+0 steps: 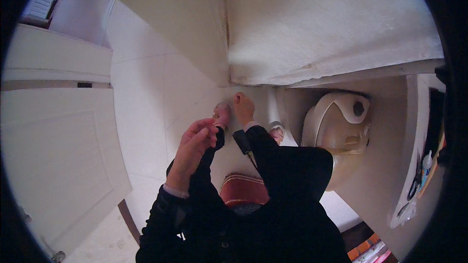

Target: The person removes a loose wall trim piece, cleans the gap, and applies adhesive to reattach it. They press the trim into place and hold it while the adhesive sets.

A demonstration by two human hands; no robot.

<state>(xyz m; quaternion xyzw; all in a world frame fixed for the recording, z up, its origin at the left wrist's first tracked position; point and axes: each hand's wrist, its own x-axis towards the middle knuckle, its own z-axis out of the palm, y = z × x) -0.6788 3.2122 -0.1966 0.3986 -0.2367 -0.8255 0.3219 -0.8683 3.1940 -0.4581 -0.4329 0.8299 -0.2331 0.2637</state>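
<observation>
Left hand [195,141] pinched narrow, contents unclear. Right hand [245,109] curled closed, contents unclear; near bottom-left corner of whitish panel [326,24].

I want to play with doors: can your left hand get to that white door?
Probably yes, perhaps with a lean: only pale floor shows between the left hand and the white door, though the distance is unclear.

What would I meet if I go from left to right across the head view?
White door → left hand → right hand → right foot → beige plastic object → small items at the far right.
</observation>
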